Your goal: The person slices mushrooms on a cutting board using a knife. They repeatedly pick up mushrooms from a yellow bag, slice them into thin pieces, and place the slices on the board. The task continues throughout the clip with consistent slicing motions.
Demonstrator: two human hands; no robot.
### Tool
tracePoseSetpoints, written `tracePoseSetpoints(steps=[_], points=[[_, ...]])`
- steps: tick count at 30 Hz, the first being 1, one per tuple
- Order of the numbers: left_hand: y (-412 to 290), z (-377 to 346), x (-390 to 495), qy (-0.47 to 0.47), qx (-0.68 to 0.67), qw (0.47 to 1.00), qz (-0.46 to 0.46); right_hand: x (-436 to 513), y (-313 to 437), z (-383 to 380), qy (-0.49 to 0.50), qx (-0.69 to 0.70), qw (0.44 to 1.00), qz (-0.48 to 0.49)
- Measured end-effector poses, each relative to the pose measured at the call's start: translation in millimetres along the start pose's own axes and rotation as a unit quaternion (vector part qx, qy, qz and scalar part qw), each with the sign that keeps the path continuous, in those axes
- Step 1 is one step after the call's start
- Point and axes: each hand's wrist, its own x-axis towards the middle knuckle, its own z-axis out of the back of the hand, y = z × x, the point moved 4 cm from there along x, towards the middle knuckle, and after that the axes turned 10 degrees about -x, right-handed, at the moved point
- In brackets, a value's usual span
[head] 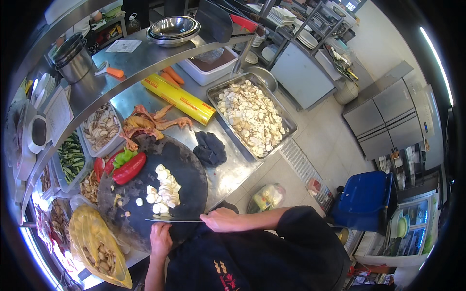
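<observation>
My right hand point(222, 219) grips the handle end of a kitchen knife, whose blade point(174, 220) shows almost edge-on over the round dark chopping board point(189, 163). My left hand point(161, 238) has curled fingers close against the near side of the blade; whether something is under them is hidden. Beyond the blade lies a loose pile of pale sliced mushrooms point(167, 191), with one small white piece point(139, 202) to its left. Red peppers point(129, 168) and a green pepper piece point(125, 158) rest at the board's far left rim.
A yellow bag of mushrooms point(98, 243) stands left. Raw poultry carcass pieces point(143, 122), a dark cloth point(210, 149) and a yellow cling-film box point(178, 98) lie behind the board. A steel tray point(209, 95) holds sliced mushrooms. A steel shelf point(145, 69) overhangs the far side.
</observation>
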Motion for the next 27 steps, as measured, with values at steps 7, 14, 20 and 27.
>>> tracePoseSetpoints(steps=[7, 14, 20, 27], points=[[0, -1, -4, -0.015, 0.022, 0.999, -0.027, 0, -4, -3, 0.021, 0.002, 1.0, -0.021], [10, -5, -14, -0.003, 0.015, 1.0, -0.014, -5, -5, -7, 0.016, -0.002, 1.0, -0.024], [8, -3, -12, 0.005, 0.003, 1.0, 0.003, -3, 0, -3, -0.04, -0.039, 0.998, 0.013], [4, 0, -11, -0.006, -0.015, 1.0, -0.009, -6, 6, 5, -0.028, -0.056, 0.998, 0.008]])
